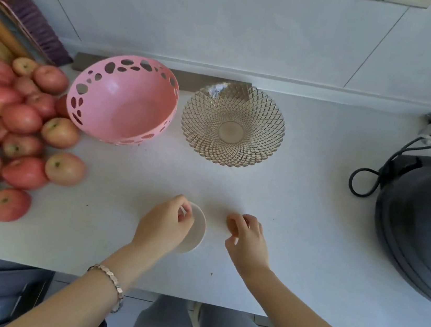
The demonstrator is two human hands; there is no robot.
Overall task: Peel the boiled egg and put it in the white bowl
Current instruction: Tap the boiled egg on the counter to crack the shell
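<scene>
A small white bowl [198, 229] sits on the white counter near its front edge. My left hand [163, 225] lies over the bowl's left side, thumb and fingers pinching its far rim. A brown egg [231, 223] rests on the counter a little to the right of the bowl. My right hand [249, 243] curls over the egg, fingertips touching it, and hides most of it.
A pink perforated basket [122, 101] and a clear patterned glass bowl [232, 125] stand at the back. A pile of red apples [15, 137] fills the left side. A black appliance [420, 226] with a coiled cord sits at the right. The counter's front edge [58, 266] runs below my wrists.
</scene>
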